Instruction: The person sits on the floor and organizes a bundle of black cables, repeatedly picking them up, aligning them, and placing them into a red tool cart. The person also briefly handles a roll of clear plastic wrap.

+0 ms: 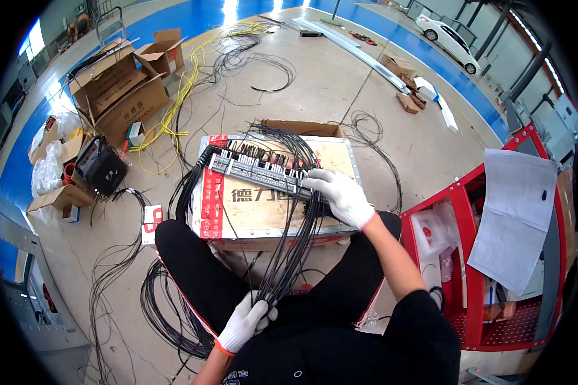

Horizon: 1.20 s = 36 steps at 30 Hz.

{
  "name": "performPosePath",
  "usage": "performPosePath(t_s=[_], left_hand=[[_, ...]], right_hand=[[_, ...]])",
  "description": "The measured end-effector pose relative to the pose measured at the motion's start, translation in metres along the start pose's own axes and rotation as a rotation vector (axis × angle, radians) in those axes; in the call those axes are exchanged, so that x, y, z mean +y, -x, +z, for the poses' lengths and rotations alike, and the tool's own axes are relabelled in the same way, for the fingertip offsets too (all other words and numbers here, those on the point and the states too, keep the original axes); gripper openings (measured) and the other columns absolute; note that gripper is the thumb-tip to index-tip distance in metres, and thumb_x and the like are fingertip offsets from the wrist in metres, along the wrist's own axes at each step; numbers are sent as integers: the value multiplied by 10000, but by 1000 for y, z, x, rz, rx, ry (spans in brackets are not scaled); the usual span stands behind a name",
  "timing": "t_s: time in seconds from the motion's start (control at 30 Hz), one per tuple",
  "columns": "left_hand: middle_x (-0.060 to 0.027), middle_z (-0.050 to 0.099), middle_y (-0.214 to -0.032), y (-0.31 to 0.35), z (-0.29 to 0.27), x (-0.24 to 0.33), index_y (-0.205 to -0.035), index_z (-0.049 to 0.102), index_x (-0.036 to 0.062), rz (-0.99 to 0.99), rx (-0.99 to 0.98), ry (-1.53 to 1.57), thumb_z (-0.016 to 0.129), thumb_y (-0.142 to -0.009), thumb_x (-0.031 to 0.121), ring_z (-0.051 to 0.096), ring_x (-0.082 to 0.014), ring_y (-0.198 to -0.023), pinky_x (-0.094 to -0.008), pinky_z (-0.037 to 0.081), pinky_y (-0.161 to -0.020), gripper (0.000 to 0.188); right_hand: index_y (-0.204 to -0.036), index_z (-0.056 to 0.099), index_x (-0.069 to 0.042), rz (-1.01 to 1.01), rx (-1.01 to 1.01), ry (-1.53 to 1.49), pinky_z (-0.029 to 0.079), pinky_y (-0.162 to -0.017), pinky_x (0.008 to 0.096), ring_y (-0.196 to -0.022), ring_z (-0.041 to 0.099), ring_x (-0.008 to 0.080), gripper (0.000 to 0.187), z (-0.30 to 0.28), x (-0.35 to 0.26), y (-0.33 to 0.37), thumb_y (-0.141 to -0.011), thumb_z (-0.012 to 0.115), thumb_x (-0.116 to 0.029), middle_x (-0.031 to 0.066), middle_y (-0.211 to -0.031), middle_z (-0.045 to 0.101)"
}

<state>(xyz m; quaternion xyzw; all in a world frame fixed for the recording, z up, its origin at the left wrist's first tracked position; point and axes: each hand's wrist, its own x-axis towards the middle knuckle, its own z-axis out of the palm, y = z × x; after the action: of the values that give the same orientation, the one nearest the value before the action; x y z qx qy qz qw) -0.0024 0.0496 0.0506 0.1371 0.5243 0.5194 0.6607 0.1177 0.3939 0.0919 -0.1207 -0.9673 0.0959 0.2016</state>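
A long grey terminal block strip lies slantwise on a wooden crate in front of me. Many thin black wires run from it, some over its far side, some down toward my lap. My left hand, in a white knit glove, is closed around the bundle of wires near my lap. My right hand, gloved too, rests at the right end of the strip with its fingers bent over the wires there. What its fingertips pinch, if anything, is hidden.
Coiled black cable lies on the floor at my left. Open cardboard boxes, yellow cable and a black case stand farther left. At right is a red metal rack with paper sheets hung over it.
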Motion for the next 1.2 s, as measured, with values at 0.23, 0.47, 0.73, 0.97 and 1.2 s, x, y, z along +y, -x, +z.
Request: performPosePath(t_s=[0.23, 0.47, 0.73, 0.97, 1.2], left_hand=[[-36, 639, -783, 0, -4, 16, -1243, 620, 14, -101, -82, -186, 635, -904, 89, 442, -31, -526, -199, 341, -481, 348], [-6, 642, -714, -4, -8, 3, -1017, 705, 5, 22, -62, -404, 705, -922, 195, 495, -39, -553, -205, 388, -517, 213], [-3, 631, -660, 24, -39, -10, -1042, 681, 13, -85, 169, -471, 675, -936, 181, 514, -58, -541, -219, 408, -517, 199], [-27, 643, -667, -6, -22, -21, -1050, 664, 16, 43, 210, -539, 674, -933, 165, 600, -93, -616, -268, 477, -615, 190], [-33, 659, -739, 35, -28, -9, -1037, 675, -13, 5, 185, -595, 694, -898, 85, 599, -79, -660, -236, 486, -638, 171]], right_hand=[[-1325, 559, -30, 749, -191, -1314, 501, -967, 391, -1131, 627, 268, 473, 88, -64, 134, -919, 677, -243, 149, -1255, 631], [-1211, 552, -65, 542, -240, -2788, 457, -797, 319, -764, 546, 105, 296, 124, -156, 50, -982, 613, -243, -20, -825, 556], [-1196, 585, -10, 1148, 296, -2602, 543, -710, 311, -680, 583, 125, 228, 141, -76, -11, -1027, 543, -157, 19, -897, 624], [-1122, 553, 29, 785, 247, -2585, 360, -493, 202, -526, 378, 45, 264, 129, -33, -31, -1063, 477, -217, -56, -663, 418], [-1069, 582, -57, 361, 31, -2286, 323, -488, 220, -522, 367, 44, 224, 54, -89, -8, -1052, 522, -272, -47, -691, 463]])
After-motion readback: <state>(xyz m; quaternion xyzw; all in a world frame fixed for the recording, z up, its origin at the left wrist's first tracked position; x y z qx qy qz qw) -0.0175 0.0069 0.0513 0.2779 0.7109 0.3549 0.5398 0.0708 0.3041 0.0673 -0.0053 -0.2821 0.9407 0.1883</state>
